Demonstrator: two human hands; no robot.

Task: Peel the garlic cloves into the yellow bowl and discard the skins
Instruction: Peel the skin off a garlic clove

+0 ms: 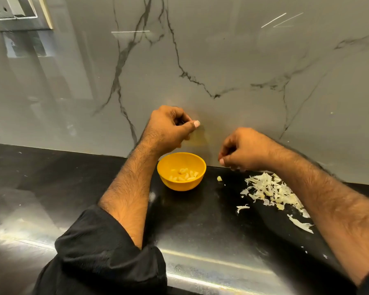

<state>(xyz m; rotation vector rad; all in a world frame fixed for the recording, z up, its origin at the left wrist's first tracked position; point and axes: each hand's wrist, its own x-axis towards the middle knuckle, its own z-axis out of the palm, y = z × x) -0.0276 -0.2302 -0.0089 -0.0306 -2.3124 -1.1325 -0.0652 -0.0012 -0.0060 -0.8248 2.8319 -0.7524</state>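
The yellow bowl (165, 179) stands on the black counter against the wall, with several peeled garlic cloves (184, 174) inside. My left hand (170, 127) hovers above and just left of the bowl, fingers curled and thumb against the fingertips, with nothing visible in it. My right hand (246, 150) hangs to the right of the bowl, fingers curled downward, and I see nothing in its grip. One small garlic piece (219, 178) lies on the counter below that hand. A heap of pale garlic skins (268, 191) lies further right, partly hidden by my right forearm.
A grey marble backsplash (200, 60) rises right behind the bowl. A wall socket (13, 9) sits at top left. Stray skin flakes (242, 208) lie near the heap. The counter's shiny front edge (211, 265) runs across the bottom.
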